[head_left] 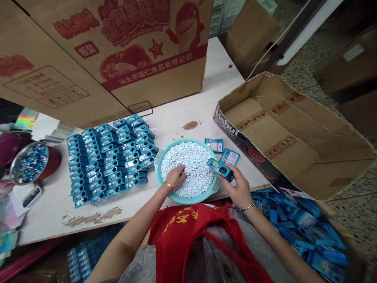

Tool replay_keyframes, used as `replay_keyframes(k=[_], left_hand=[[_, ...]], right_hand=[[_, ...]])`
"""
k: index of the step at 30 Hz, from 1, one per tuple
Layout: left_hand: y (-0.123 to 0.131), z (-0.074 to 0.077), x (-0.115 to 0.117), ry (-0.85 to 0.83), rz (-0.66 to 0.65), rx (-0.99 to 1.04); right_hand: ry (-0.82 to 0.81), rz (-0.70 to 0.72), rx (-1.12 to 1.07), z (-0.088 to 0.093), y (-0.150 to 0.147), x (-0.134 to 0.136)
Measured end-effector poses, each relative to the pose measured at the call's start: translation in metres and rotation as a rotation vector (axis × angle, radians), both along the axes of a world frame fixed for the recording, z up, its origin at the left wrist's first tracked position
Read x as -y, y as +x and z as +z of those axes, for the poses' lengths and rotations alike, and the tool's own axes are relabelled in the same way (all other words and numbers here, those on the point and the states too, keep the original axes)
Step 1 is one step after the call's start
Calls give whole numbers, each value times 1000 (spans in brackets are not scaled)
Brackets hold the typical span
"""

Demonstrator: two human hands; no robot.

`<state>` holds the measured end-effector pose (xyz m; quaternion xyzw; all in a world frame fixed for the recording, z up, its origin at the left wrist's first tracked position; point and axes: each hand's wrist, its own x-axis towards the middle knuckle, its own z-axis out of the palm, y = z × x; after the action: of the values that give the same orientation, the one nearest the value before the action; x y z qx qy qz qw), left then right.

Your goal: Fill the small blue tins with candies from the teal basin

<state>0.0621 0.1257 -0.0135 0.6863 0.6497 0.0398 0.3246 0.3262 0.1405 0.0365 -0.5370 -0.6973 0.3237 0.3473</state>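
A teal bowl (pixel 159 157) full of small white candy tablets (pixel 193 161) sits on the white table in front of me. My left hand (pixel 176 177) rests in the tablets at the bowl's near left, fingers curled into them. My right hand (pixel 238 188) holds a small blue candy box (pixel 220 167) over the bowl's right rim. Two more blue boxes (pixel 214 144) (pixel 230 157) lie flat just right of the bowl.
Rows of blue boxes (pixel 110 157) cover the table left of the bowl. A large empty carton (pixel 294 133) lies open at right, big printed cartons (pixel 118 51) stand behind. A metal bowl of blue pieces (pixel 28 163) is at far left. Loose blue boxes (pixel 303 228) fill a container below right.
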Motion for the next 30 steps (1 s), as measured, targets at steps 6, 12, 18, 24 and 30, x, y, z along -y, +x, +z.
replay_keyframes(k=[6,12,18,24,30], left_hand=[[-33,74,15,70,-65,163],[-25,146,-5,159,-298,75],[8,187,-21,46,-355,-273],[30,212,-23,66,-405,-372],[-29,159,-9,29,-210,-374]], right_hand=[[24,70,27,0,-7,-3],[95,214,52,1,-28,-8],[122,279,46,0,-41,-9],[115,266,23,-3,-44,-8],[71,152,-2,-2,-31,-13]])
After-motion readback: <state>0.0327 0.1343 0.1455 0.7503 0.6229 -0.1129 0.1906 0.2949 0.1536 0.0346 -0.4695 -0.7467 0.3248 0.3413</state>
